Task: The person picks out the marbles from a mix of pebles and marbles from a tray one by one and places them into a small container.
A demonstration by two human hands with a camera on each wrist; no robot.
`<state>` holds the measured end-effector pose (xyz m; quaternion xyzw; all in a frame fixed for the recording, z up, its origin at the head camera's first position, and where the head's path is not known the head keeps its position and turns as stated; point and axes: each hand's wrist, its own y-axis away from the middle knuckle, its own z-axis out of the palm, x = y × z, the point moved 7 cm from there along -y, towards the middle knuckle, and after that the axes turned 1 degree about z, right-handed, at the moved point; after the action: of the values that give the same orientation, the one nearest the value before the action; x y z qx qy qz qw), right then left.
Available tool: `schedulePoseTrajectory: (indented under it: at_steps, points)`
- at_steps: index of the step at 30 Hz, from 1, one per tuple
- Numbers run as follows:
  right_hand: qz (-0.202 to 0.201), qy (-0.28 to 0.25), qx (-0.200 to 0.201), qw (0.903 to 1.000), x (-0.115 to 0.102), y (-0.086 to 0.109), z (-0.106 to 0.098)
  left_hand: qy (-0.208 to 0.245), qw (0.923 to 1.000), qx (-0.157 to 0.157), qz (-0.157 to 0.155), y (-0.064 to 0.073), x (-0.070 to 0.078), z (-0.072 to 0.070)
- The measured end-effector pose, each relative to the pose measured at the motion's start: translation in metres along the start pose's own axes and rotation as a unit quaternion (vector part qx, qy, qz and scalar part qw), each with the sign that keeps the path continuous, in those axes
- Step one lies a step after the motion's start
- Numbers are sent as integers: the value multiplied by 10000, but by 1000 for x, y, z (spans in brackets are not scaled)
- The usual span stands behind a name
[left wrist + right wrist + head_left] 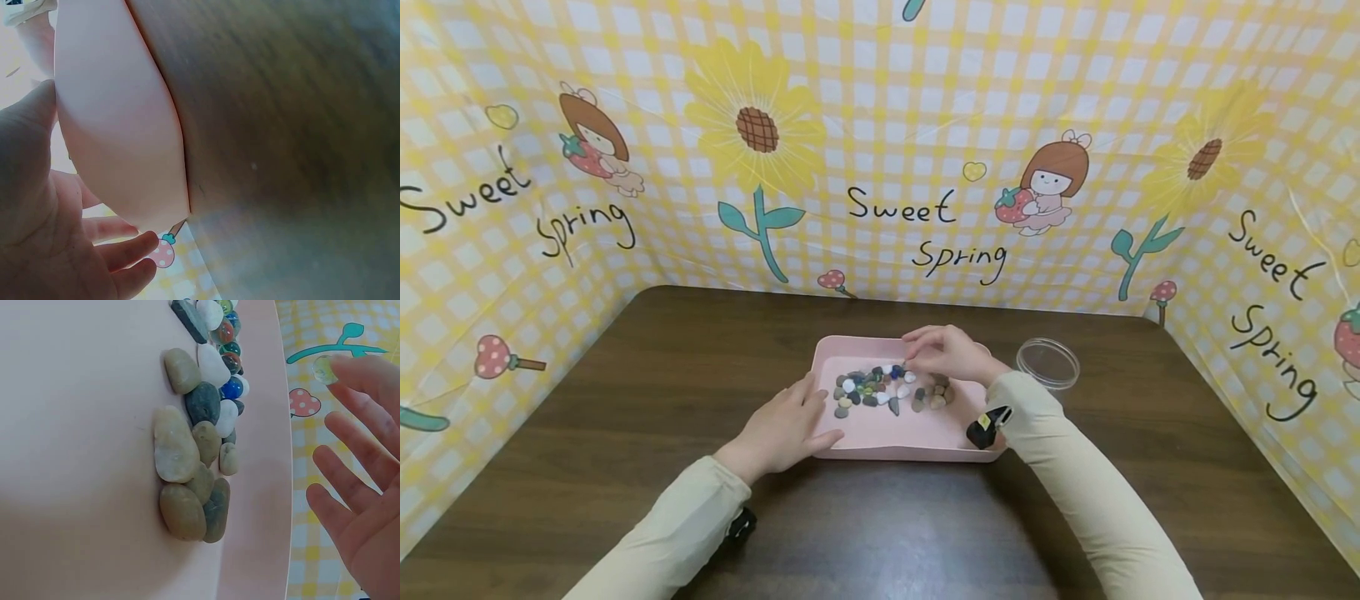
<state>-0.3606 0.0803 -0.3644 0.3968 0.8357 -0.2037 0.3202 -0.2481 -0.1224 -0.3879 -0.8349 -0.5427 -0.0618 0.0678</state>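
A pink tray [910, 454] holds a cluster of smooth pebbles [177, 450] and glass marbles [232, 388]. Over the tray's far right side, my right hand [953, 353] pinches a clear yellow-green glass marble [324, 370] between thumb and forefinger, its other fingers spread. My left hand [781, 427] rests at the tray's near left corner, fingers along the left rim and thumb by the front edge. In the left wrist view, the tray wall [119, 119] hides part of those fingers.
A round clear plastic dish or lid [1048, 364] lies on the brown wooden table [880, 525], just right of the tray. Checked yellow cloth [887, 125] with printed flowers hangs round the table's back and sides.
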Motion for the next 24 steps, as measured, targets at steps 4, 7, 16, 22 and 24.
schedulePoseTrajectory:
  at_steps: [4,7,16,22,24]
  points:
    - [21,23,39,10000,-1,3,-3,15,10000,8,7,0,0,0]
    - [77,-82,34,9999,-2,5,-4,23,10000,1,0,0,0,1]
    - [-11,-241,155,9996,-7,11,-12,14,10000,-32,-28,-1,-2,1]
    - [-120,-216,264,9993,-11,17,-18,-3,10000,-24,5,-1,-2,2]
    - [-133,-191,277,9993,-11,18,-20,-19,10000,-18,19,-1,-1,1]
